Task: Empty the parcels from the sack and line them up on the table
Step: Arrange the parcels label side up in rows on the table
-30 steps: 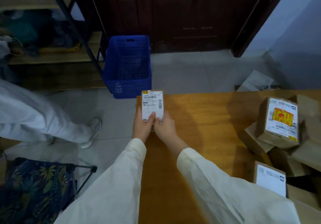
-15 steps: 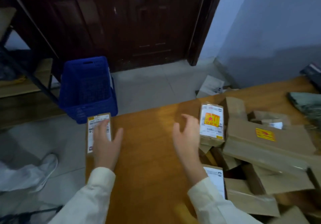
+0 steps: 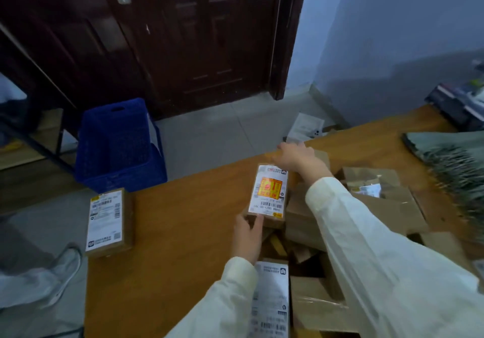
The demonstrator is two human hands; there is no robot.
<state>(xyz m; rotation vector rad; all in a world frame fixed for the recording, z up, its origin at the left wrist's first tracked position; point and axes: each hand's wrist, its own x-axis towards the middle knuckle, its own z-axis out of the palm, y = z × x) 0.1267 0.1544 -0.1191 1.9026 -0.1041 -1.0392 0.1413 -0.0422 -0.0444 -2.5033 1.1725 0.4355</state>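
On the wooden table (image 3: 183, 222), both hands bracketed a small brown parcel (image 3: 269, 193) with a red-and-yellow label, lying at the 9 o'clock edge of a heap of cardboard parcels (image 3: 366, 212). The left hand (image 3: 247, 238) touched the parcel's near end with fairly straight fingers; the right hand (image 3: 296, 156) curled over its far end at 12 o'clock, though a firm grip could not be told. A single labelled parcel (image 3: 108, 222) lay apart at the table's 9 o'clock edge, near a blue crate (image 3: 117, 143) on the floor
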